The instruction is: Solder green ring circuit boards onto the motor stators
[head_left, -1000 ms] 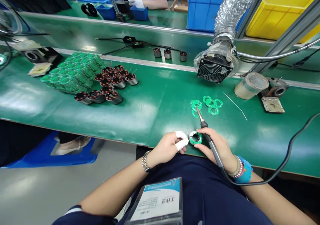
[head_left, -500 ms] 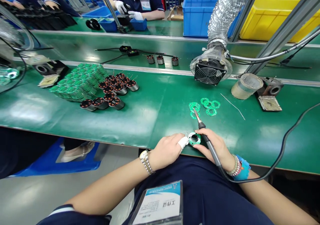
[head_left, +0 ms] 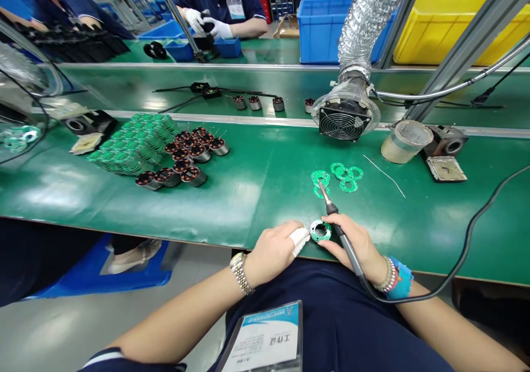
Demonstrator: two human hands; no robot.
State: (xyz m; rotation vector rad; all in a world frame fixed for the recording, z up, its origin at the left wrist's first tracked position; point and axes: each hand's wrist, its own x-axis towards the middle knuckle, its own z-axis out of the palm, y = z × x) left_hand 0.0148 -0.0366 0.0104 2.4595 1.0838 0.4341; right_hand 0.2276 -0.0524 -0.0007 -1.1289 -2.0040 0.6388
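At the bench's front edge, my left hand [head_left: 277, 248], with white covers on its fingertips, pinches the left rim of a green ring-shaped circuit board [head_left: 315, 238]. The thumb and a fingertip of my right hand [head_left: 364, 250] grip the board's right side. That same hand also holds a soldering iron [head_left: 346, 245], its tip pointing away over loose green circuit-board rings [head_left: 320, 177]. Whether a motor stator sits under the held board, I cannot tell. Another group of rings [head_left: 348, 185] lies just right of the tip.
Stacked green boards [head_left: 132, 140] and several copper-wound stators [head_left: 194, 176] stand on the left. A fume fan [head_left: 343, 122] hangs ahead. On the right are a solder wire [head_left: 383, 174], a round tub [head_left: 406, 143] and an iron stand [head_left: 447, 168]. Across the bench, a co-worker's gloved hands [head_left: 207, 24] hold a dark part.
The view has shifted slightly, and another stator shows beside the fan. My hands keep their hold, with the held board turned slightly. The co-worker's gloved hands have moved a little.
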